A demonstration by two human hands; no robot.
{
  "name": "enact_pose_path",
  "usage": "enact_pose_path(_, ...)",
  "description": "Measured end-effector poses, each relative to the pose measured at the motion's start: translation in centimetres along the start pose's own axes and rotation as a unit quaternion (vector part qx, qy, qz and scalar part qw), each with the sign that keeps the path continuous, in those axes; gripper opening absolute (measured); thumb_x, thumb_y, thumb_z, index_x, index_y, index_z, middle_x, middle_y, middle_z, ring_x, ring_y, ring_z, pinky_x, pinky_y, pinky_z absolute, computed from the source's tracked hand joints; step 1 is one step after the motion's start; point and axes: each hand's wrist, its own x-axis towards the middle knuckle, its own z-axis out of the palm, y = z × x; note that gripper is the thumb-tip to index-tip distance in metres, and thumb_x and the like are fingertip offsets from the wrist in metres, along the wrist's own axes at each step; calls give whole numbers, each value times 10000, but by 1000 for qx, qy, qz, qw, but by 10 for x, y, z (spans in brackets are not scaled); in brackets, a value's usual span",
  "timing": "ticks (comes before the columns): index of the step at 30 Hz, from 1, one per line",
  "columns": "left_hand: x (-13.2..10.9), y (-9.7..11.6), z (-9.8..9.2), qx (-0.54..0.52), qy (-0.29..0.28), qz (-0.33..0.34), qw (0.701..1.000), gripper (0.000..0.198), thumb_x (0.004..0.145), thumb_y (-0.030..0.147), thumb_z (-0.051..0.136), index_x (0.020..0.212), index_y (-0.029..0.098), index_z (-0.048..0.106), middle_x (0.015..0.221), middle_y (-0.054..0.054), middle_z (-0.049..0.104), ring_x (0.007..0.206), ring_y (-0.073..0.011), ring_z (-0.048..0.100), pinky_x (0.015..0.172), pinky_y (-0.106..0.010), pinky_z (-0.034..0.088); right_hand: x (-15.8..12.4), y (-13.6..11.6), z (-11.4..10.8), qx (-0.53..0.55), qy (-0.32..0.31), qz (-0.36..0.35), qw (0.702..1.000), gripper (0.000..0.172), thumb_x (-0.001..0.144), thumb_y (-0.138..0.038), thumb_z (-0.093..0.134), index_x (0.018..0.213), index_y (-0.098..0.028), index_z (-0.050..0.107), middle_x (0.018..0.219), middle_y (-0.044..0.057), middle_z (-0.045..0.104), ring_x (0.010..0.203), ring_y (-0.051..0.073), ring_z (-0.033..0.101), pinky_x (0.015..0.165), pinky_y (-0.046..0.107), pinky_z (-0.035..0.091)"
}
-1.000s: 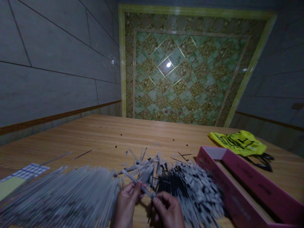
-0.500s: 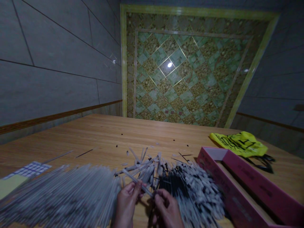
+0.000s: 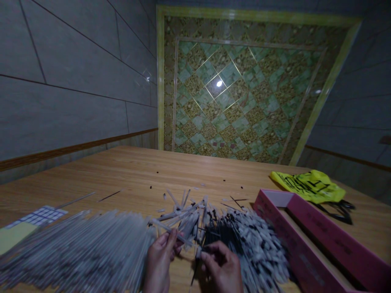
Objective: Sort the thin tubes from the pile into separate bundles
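My left hand (image 3: pixel 163 256) is closed in a pinch round a slim translucent plastic tube (image 3: pixel 159 224), which slants down to the right. Facing its lower end, my right hand (image 3: pixel 221 264) pinches a small pale piece (image 3: pixel 198 252) with a thin black stick (image 3: pixel 194 273) hanging below it. The tube and this piece are apart. A wide heap of long clear tubes (image 3: pixel 100 248) lies left of my left hand. Beside my right hand are bundled black sticks (image 3: pixel 224 232) and a pile of pale-ended sticks (image 3: pixel 261 240). Shorter tubes (image 3: pixel 188 219) lie jumbled beyond my fingers.
A long pink box (image 3: pixel 330 244) stands on the right of the wooden table (image 3: pixel 183 165), its inside visible. Behind it lies a yellow plastic bag (image 3: pixel 308 185) with black straps. A checked cloth or paper (image 3: pixel 45 215) is at the left, and small black bits are scattered further back.
My right hand has moved slightly right and away from the tube, and the thin black stick now shows below its fingers. My left hand has shifted a little left with the tube.
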Motion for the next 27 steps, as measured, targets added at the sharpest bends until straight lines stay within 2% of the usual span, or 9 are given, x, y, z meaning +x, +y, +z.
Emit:
enact_pose_path(6, 1, 6, 1, -34, 21, 9, 999, 397, 605, 467, 713, 750, 101, 666, 625, -39, 654, 535, -121, 546, 488, -209, 392, -1, 3, 1, 98, -29, 5, 995, 268, 633, -375, 701, 659, -160, 544, 453, -60, 468, 393, 78, 426, 374, 172, 321)
enact_pose_path(10, 2, 9, 1, -56, 38, 18, 998, 411, 558, 470, 739, 730, 103, 667, 634, -39, 644, 556, -127, 554, 492, -212, 405, -1, 1, 2, 267, -112, 95, 952, 274, 685, -406, 646, 716, -192, 477, 557, -49, 533, 312, 54, 391, 292, 157, 266)
enact_pose_path(13, 1, 9, 2, -29, 39, 14, 999, 423, 567, 477, 731, 752, 102, 671, 643, -43, 651, 531, -122, 545, 476, -211, 399, 0, 0, 4, 298, -146, 142, 933, 288, 712, -436, 619, 786, -180, 512, 625, -23, 561, 304, 36, 335, 275, 155, 208)
enact_pose_path(16, -2, 7, 6, 11, 6, 7, 1000, 410, 599, 471, 714, 771, 102, 674, 652, -57, 667, 551, -142, 570, 482, -220, 407, 3, 2, 5, 199, -145, 100, 964, 328, 714, -455, 632, 790, -143, 567, 569, -27, 510, 402, 55, 360, 390, 183, 297)
enact_pose_path(19, -3, 5, 8, 25, -25, -4, 999, 383, 609, 449, 718, 761, 100, 674, 648, -58, 671, 570, -151, 582, 495, -222, 419, 3, -1, 3, 38, -152, 36, 987, 331, 680, -441, 643, 653, -117, 580, 567, -9, 474, 556, 108, 408, 529, 231, 329)
enact_pose_path(22, 1, 4, 4, -4, -1, 1, 1000, 369, 620, 438, 715, 782, 110, 669, 666, -43, 669, 574, -133, 577, 506, -207, 424, 4, -18, -10, -91, -213, 26, 972, 294, 685, -385, 579, 536, -137, 526, 520, -27, 396, 542, 111, 358, 501, 235, 259)
enact_pose_path(24, 4, 5, -2, -52, 34, 8, 998, 390, 620, 438, 716, 846, 125, 663, 725, -38, 678, 618, -134, 590, 526, -202, 434, 8, -35, -28, -159, -257, 25, 953, 244, 669, -316, 545, 496, -155, 484, 499, -41, 354, 520, 103, 332, 481, 236, 221)
enact_pose_path(25, 6, 6, -4, -77, 49, 7, 996, 415, 617, 443, 715, 888, 134, 657, 754, -38, 682, 646, -138, 598, 539, -203, 442, 11, -43, -39, -189, -259, 25, 947, 234, 662, -287, 525, 476, -167, 450, 488, -47, 329, 507, 98, 313, 471, 237, 204)
enact_pose_path(27, 8, 8, -8, -110, 70, 2, 991, 470, 612, 462, 711, 952, 144, 646, 787, -38, 684, 686, -145, 607, 556, -206, 451, 18, -57, -62, -237, -208, 10, 949, 255, 674, -267, 472, 458, -192, 360, 481, -55, 276, 489, 94, 283, 462, 242, 183)
